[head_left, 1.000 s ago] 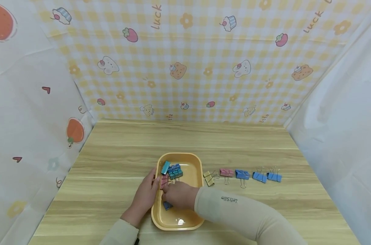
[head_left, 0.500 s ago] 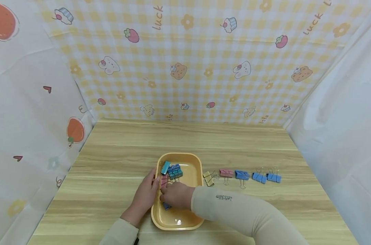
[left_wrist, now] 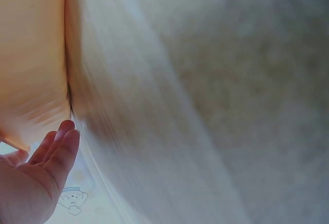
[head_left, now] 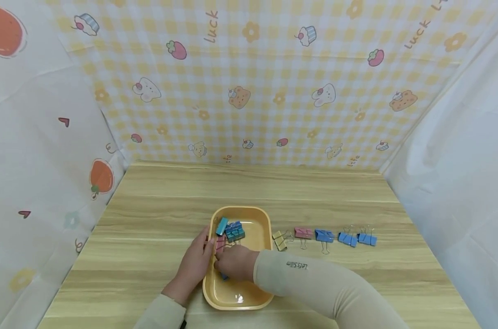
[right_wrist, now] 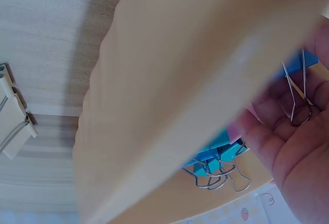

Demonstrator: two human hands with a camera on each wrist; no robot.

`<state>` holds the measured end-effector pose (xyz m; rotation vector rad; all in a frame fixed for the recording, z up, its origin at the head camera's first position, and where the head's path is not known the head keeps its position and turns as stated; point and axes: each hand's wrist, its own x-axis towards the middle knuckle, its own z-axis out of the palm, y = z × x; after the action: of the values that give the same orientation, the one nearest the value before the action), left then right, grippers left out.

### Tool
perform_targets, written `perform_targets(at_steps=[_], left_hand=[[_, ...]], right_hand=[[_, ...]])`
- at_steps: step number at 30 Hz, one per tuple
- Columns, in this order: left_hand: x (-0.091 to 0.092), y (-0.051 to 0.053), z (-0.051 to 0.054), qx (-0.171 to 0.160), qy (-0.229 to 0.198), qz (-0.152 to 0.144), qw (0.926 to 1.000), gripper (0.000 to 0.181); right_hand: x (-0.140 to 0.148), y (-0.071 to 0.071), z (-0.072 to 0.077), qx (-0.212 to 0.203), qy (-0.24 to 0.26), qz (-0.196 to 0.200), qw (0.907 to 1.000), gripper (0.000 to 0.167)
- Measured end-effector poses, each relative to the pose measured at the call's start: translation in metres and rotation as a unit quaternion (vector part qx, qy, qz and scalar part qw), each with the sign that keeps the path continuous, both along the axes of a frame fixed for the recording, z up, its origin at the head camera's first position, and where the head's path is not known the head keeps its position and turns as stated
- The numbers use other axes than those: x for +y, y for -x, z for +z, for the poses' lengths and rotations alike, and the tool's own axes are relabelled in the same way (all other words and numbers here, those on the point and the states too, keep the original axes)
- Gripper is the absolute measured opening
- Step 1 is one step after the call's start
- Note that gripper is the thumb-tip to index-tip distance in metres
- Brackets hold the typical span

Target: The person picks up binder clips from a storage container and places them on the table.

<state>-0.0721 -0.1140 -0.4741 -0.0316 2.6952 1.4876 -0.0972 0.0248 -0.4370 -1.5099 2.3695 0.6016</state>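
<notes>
My left hand (head_left: 194, 258) holds the left side of a yellow plastic tray (head_left: 238, 305), thumb at the rim. In the left wrist view, the fingers (left_wrist: 64, 149) lie along the tray's outer wall. Inside the tray, my right hand (head_left: 237, 261) grips a blue binder clip (right_wrist: 303, 62); its wire handles stand against the palm in the right wrist view. The hand covers most of this clip from above. Just beyond lie a pink binder clip (head_left: 220, 243), a teal one (head_left: 222, 226) and further blue and teal clips (head_left: 235, 230).
Right of the tray, a row of binder clips lies on the wooden table (head_left: 171, 192): a yellow one (head_left: 279, 241), a pink one (head_left: 303, 233) and several blue ones (head_left: 325, 236). A patterned cloth (head_left: 273, 119) hangs behind the table.
My right hand has shifted slightly left within the tray, over the blue binder clip, so less of that clip shows. The left hand and the tray keep their places.
</notes>
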Motion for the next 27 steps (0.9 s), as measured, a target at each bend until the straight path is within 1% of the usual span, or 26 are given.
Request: perform_targets(at_steps=[5, 13, 17, 20, 27], left_hand=[[0.001, -0.001, -0.001, 0.001, 0.003, 0.001, 1.0000, 0.049], [0.001, -0.001, -0.001, -0.007, 0.005, -0.001, 1.0000, 0.050], [0.000, 0.000, -0.001, 0.002, 0.006, -0.004, 1.0000, 0.049], [0.000, 0.000, -0.001, 0.012, 0.010, -0.006, 0.9999, 0.049], [0.001, 0.001, 0.001, 0.015, 0.033, 0.000, 0.9993, 0.050]], right_hand=[[0.000, 0.000, -0.001, -0.014, 0.003, -0.011, 0.9998, 0.018], [0.002, 0.006, 0.001, -0.053, 0.015, -0.028, 0.9981, 0.026], [0.005, 0.007, 0.003, -0.051, 0.024, -0.024, 0.9981, 0.026], [0.009, 0.007, 0.005, -0.041, 0.032, -0.015, 0.9985, 0.028], [0.017, 0.007, 0.009, -0.040, 0.052, -0.013, 0.9977, 0.027]])
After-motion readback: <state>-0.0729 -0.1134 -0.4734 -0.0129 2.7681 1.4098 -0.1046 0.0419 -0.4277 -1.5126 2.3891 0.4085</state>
